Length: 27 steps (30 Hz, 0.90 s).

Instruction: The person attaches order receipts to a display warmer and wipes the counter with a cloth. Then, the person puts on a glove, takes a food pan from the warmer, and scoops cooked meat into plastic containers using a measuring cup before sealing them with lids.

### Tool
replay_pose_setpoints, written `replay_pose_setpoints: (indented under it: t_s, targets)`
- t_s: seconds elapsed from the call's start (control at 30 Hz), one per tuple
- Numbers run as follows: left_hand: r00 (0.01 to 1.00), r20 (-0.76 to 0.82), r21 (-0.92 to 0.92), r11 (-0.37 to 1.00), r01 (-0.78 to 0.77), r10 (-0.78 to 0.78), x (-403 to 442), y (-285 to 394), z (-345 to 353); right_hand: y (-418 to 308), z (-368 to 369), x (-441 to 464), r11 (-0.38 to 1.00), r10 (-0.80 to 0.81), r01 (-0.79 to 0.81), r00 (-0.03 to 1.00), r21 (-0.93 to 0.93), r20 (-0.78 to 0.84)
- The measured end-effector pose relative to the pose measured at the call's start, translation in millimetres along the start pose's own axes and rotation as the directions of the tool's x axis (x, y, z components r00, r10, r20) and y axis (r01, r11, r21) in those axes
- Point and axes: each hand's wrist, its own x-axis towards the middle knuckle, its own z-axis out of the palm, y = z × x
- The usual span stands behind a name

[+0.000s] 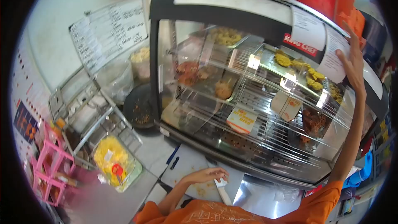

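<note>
My left hand (208, 175) hovers over or rests on the cutting board (195, 174), its fingers stretched out and slightly bent. Right by its fingertips lies a white-handled tool (223, 191); whether they touch cannot be made out. Raised high on the right, my right hand (352, 60) has its fingers spread against a paper sheet (333, 60) on the front of the glass food warmer (244, 10). Inside the warmer are yellow fried pieces (314, 78), a printed paper packet (241, 120), a second packet (287, 105) and dark reddish fried food (313, 122).
Left of the board stands a clear tub of yellow shreds (108, 153) with a red-topped utensil. A black pan (143, 110), a metal rack (97, 116) and a pink basket (52, 161) are farther left. A shiny metal surface (257, 195) lies below the warmer.
</note>
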Motion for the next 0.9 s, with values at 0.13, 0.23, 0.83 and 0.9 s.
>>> replay_pose_setpoints:
  t_s: [0.13,0.23,0.83,0.9]
  targets:
    - [0.99,-0.129,-0.09,0.993,-0.07,0.058,-22,-32,29,22,9,-1,0.994,-0.099,0.103,0.988,0.024,-0.122]
    - [0.985,-0.148,-0.032,0.996,-0.089,0.083,-56,-50,65,53,18,-3,0.983,-0.066,0.114,0.95,0.143,-0.304]
    - [-0.31,-0.904,-0.004,0.72,0.694,0.293,-263,-252,200,-425,-53,-519,0.374,-0.654,-0.45,0.492,0.811,0.575]
    - [-0.332,-0.793,0.002,0.547,0.837,0.511,-298,-257,147,-463,-15,-561,0.446,-0.623,-0.484,0.436,0.753,0.649]
